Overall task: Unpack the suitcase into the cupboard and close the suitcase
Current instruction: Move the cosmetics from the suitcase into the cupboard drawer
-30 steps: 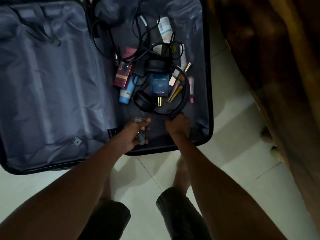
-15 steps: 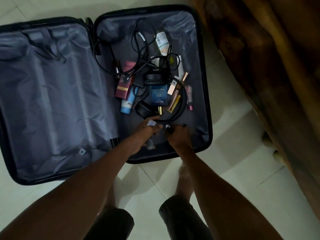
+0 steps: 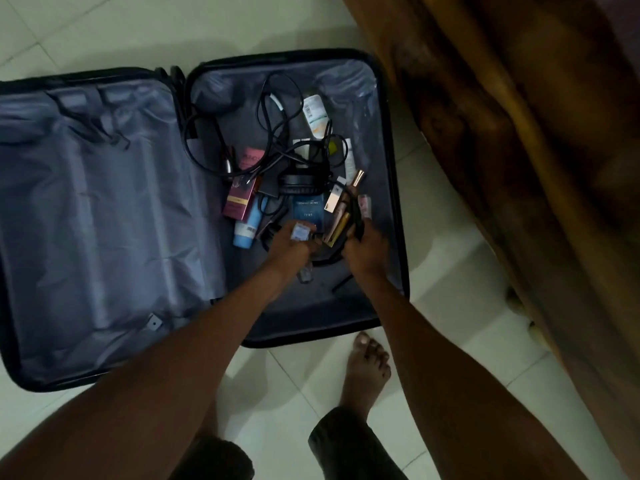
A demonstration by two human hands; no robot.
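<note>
1. Suitcase lies open flat on the floor; its left half shows only lining, and all items are heaped in the right half.
2. Left hand grips a small clear bottle, at 6 o'clock of the heap.
3. Right hand is curled on a dark band, probably the headphones; dim light, not certain.
4. Cables tangle over the heap at 12 o'clock. Judgement: lift slowly and free the cord first, or boxes and tubes drag along.
</note>
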